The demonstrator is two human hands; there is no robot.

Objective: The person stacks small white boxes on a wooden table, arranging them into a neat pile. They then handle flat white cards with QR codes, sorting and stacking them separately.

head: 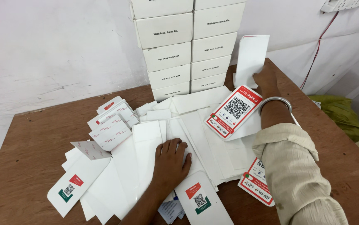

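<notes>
Fingers of my right hand point(266, 79) pinch the lower edge of a blank white card point(252, 58) at the far right of the table point(29, 137), just right of the stacked white boxes point(190, 41). That card stands nearly upright, long axis up and down and tilted a little to the right, with my fingers under its near bottom corner — so the card lies up and far from them. My right hand is plainly the nearer one; a metal bangle point(275, 102) sits on that wrist.

Just near and left of the hand lies a red-bordered code sticker point(233, 111), long axis slanting from near left to far right, resting on the spread of white sheets point(196, 125).

Further near, my left hand point(171, 160) rests palm down with fingers spread flat on the sheets — pressing, not gripping anything. Beside it, near, a card with a red and green patch point(200, 200) lies face up; a like one point(73, 187) lies at the near left. A loose pile of backing slips point(110, 121) sits at the left.
</notes>
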